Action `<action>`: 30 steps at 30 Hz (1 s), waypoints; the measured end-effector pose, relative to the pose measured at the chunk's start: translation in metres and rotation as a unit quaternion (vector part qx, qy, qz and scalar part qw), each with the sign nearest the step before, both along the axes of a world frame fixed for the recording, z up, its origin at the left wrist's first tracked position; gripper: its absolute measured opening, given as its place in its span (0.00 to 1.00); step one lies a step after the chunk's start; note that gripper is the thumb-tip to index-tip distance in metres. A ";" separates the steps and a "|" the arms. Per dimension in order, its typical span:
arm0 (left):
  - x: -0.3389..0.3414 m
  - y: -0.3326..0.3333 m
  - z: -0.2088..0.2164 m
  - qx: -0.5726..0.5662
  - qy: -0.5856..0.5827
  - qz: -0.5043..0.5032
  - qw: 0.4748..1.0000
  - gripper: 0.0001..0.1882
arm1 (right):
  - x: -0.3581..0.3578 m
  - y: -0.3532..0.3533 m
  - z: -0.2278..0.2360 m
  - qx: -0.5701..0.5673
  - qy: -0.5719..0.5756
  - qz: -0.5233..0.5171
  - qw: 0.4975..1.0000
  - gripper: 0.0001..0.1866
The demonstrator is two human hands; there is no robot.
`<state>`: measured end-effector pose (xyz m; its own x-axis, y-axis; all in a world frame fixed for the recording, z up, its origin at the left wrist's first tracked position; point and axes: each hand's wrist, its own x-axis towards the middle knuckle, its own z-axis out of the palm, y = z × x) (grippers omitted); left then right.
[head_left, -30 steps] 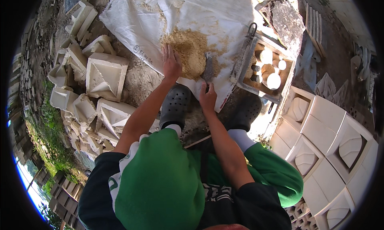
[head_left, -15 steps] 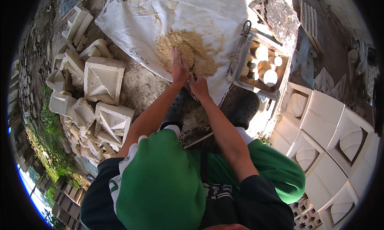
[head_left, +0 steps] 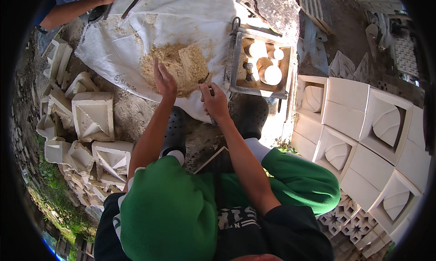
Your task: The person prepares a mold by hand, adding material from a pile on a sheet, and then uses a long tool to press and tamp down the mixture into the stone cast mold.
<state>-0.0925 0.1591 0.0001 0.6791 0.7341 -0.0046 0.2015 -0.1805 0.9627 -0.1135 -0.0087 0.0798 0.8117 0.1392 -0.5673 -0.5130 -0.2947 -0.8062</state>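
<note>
A loose heap of tan, sand-like powder [head_left: 175,63] lies on a white woven sheet [head_left: 159,27], with a smoothed streak across its right part. My left hand [head_left: 164,81] stands on edge at the near left side of the heap. Its fingers are straight and held together, the palm turned to the right, and nothing is in it. Just past the heap's near right edge, my right hand [head_left: 214,102] is closed around a slim dark tool, mostly hidden by the fingers; its kind does not show.
Right of the sheet stands a tray [head_left: 236,79] with round white pieces and powder. Cast white blocks [head_left: 347,97] fill the right side. Angular pale moulds [head_left: 93,115] are piled at left. Another person's arm [head_left: 75,12] reaches in at the upper left.
My hands, together at the heap before, are now apart, the right one drawn back toward me. A smoothed streak now shows in the powder. The view has shifted, and more of the other person's arm shows.
</note>
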 end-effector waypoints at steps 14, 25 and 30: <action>0.116 -0.122 0.022 0.107 -0.145 -0.417 0.891 0.36 | 0.037 -0.130 0.036 -0.189 -0.073 -0.220 0.954 0.19; 0.121 -0.149 0.010 0.180 -0.150 -0.374 0.897 0.39 | 0.071 -0.147 0.014 -0.354 -0.116 -0.106 0.922 0.32; 0.121 -0.150 0.011 0.295 -0.116 -0.358 0.878 0.37 | 0.061 -0.122 0.050 -0.371 -0.170 -0.085 0.909 0.30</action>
